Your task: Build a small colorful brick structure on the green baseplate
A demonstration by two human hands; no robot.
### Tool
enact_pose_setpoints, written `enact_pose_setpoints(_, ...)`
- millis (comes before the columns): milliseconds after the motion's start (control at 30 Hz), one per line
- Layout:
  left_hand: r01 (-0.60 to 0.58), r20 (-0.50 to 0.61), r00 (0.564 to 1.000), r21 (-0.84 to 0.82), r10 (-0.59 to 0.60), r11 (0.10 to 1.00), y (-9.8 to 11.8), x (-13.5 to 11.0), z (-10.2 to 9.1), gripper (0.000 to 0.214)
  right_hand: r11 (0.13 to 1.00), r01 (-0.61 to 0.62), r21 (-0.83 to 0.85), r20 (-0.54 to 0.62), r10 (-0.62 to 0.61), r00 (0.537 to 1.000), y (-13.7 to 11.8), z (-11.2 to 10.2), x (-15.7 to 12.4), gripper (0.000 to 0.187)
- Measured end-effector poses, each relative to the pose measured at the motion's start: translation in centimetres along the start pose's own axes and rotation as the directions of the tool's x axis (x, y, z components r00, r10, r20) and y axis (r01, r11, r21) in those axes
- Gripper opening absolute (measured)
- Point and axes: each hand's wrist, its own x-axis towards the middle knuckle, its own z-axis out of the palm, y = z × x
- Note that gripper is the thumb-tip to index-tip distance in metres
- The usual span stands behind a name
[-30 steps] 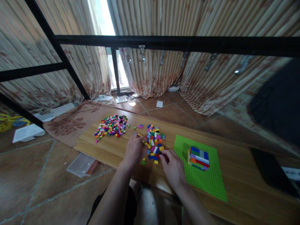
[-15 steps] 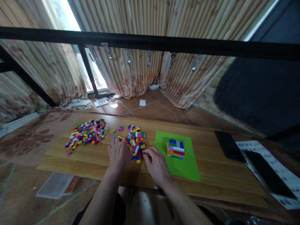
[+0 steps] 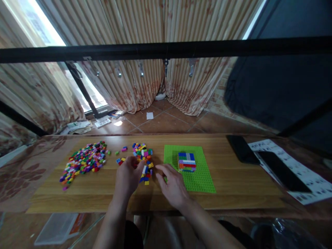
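My left hand (image 3: 127, 177) reaches over the left side of a small brick pile (image 3: 144, 152); its fingers curve down, with bricks showing between thumb and fingers. Some fingertips are hidden. Just right of that pile, my right hand (image 3: 171, 184) hovers with thumb and forefinger apart and no brick visible between them. A purple brick (image 3: 151, 171) lies at the pile's right edge. Beyond my right hand a block of built-up bricks (image 3: 187, 162), in blue, grey, white and red rows, stands on a green baseplate (image 3: 201, 181).
A large heap of mixed bricks (image 3: 85, 159) covers the left part of the wooden table (image 3: 233, 186). A few loose bricks (image 3: 117, 153) lie between the piles. Two dark phone-like slabs (image 3: 242, 148) and a printed sheet (image 3: 308, 176) are at the right. A black bar (image 3: 166, 50) crosses above.
The camera view has shifted. My right hand has drawn slightly back from the small pile, its fingers now parted, and the purple brick near its fingertips lies by the pile. My left hand stays over the bricks.
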Motion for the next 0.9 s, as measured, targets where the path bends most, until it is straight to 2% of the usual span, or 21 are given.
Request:
enact_pose_setpoints(100,-0.06,0.13,0.986,-0.287,0.101,0.956,0.6,-0.7,1.9,0.027,1.0,-0.026,-0.013,-0.022,0.026,0.999,0.0,-0.2,0.0,0.034)
enact_pose_setpoints(233,-0.08,0.296,0.927,-0.446,0.231,0.892,1.9,-2.0,3.6,0.024,0.997,-0.049,-0.056,-0.066,0.045,0.997,0.3,-1.0,0.0,0.032)
enact_pose_setpoints(400,0.0,0.412,0.872,-0.539,0.263,0.842,3.1,-2.8,4.5,0.023,0.995,-0.081,-0.059,-0.11,0.074,0.991,0.9,-3.1,-0.5,0.015)
enact_pose_setpoints(667,0.049,0.491,0.819,-0.577,0.299,0.815,3.8,-3.8,6.8,0.018,0.99,-0.12,-0.069,-0.065,0.115,0.991,2.9,-6.8,-2.4,0.015)
enact_pose_setpoints(900,0.06,0.51,0.806,-0.574,0.3,0.816,5.0,-4.2,8.2,0.02,0.979,-0.159,-0.128,0.003,0.161,0.987,3.4,-8.9,-2.6,0.012)
